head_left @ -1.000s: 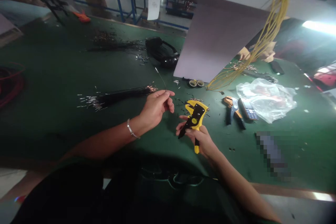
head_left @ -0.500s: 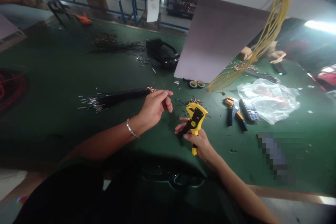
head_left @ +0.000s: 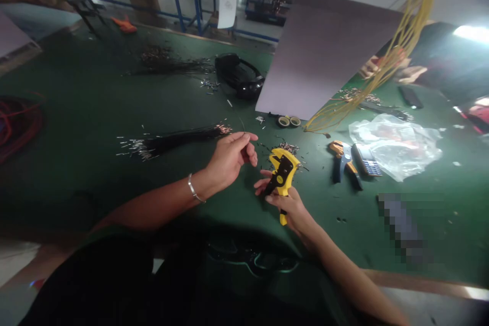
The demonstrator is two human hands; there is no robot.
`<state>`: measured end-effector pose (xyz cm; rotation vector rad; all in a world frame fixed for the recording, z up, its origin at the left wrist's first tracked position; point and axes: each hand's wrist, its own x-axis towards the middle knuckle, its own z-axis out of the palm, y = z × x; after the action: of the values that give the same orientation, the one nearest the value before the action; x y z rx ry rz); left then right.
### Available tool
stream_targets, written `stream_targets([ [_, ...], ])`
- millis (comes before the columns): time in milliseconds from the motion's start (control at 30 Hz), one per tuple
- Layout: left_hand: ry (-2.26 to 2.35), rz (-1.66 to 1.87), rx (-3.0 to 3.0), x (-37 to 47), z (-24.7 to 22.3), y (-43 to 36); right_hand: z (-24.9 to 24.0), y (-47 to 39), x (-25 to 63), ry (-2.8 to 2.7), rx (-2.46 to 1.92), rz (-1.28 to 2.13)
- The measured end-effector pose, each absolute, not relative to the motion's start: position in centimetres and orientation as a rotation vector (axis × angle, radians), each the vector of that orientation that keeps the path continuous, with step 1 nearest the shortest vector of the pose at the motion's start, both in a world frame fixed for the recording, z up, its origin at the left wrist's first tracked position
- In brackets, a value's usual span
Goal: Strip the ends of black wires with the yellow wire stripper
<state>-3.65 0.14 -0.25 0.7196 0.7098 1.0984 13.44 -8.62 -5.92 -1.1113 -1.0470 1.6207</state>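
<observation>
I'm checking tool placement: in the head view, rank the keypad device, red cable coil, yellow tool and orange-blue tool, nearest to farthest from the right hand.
1. Yellow tool: held in the right hand.
2. Orange-blue tool: on the hand's right.
3. Keypad device: farther right, beside that tool.
4. Red cable coil: far left.

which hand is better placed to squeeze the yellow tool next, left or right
Probably the right hand: it holds the yellow tool by its handle end. The left hand looks less suited, since it pinches a thin dark wire and sits apart from the tool.
</observation>
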Motion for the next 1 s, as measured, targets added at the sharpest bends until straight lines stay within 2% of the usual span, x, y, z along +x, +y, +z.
stream_targets([
  [167,0.731,1.09,0.711,-3.7,0.1,0.2,-5.9,-8.4,13.6,-1.032,-1.107,1.632],
  [600,0.704,0.847,0.596,-4.5,-0.5,1.5,-5.3,-9.2,14.9,-1.029,-0.814,1.966],
  [1000,0.735,0.755,0.51,-4.4,-0.1,1.6,-6.8,-9.5,16.0,-1.093,-0.674,2.05],
])
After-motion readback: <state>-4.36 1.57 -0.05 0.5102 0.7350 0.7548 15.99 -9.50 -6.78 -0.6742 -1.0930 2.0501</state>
